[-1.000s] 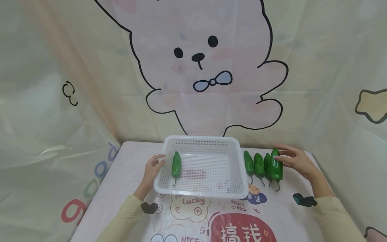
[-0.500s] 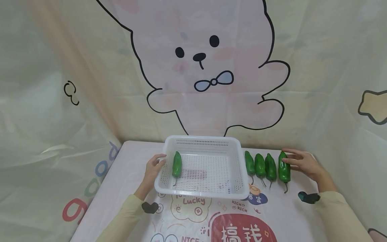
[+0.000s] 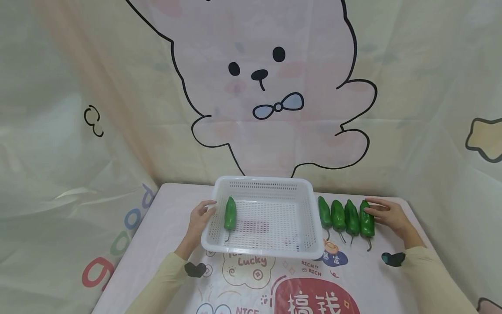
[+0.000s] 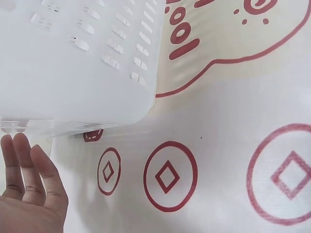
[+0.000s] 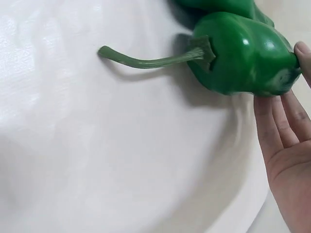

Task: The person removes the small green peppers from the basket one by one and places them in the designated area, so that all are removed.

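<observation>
A white perforated plastic basket [image 3: 270, 251] stands on the table with one green chili pepper [image 3: 230, 214] lying at its left side. Beside its left wall is my left hand [image 3: 198, 220], whose fingertips touch the wall; in the left wrist view the fingers [image 4: 30, 167] are nearly straight and the thumb is out of sight. To the right of the basket, my right hand [image 3: 393, 218] pinches the tip end of a green pepper [image 3: 367, 222] between thumb and fingers. This pepper [image 5: 243, 53] lies with its curved stem pointing away from the hand in the right wrist view.
Three more green peppers, a left one [image 3: 324, 213], a middle one [image 3: 338, 216] and a right one [image 3: 351, 218], lie side by side between basket and right hand. Printed cloth covers the table [image 3: 376, 279]. A cartoon-printed curtain [image 3: 270, 144] hangs behind.
My right hand first drew the rightmost pepper away from the others, then brought it slightly back left beside the row. Left hand and basket stay in place.
</observation>
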The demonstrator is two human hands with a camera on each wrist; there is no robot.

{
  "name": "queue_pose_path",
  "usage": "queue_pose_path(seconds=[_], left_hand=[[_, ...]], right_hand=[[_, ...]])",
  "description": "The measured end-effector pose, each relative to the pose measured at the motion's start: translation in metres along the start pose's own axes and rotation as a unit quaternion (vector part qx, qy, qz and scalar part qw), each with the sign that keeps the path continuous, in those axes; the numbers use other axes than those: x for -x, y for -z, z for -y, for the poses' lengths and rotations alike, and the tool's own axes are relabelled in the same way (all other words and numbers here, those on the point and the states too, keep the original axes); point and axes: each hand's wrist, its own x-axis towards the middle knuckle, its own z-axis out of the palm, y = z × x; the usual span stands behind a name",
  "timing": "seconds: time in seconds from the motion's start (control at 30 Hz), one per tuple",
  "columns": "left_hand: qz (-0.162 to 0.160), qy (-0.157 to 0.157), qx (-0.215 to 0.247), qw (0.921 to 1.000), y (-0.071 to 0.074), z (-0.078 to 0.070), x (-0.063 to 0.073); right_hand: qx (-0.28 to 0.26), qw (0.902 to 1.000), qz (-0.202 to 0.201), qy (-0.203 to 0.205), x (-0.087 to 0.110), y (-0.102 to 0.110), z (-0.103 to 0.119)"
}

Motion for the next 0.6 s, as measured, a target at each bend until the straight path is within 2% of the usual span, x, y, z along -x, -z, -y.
queue_pose_path(seconds=[0.2,0.4,0.6], left_hand=[[0.008,0.008,0.012,0.9999,0.001,-0.001,0.0],[0.024,0.016,0.023,0.9993,0.003,-0.003,0.0],[0.038,0.019,0.03,0.9986,0.002,-0.023,0.008]], right_hand=[[0.055,0.9979,-0.035,0.004,0.0,-0.011,0.001],[0.077,0.9962,-0.041,-0.002,-0.001,-0.017,0.002],[0.091,0.9951,-0.035,-0.017,-0.001,-0.017,-0.002]])
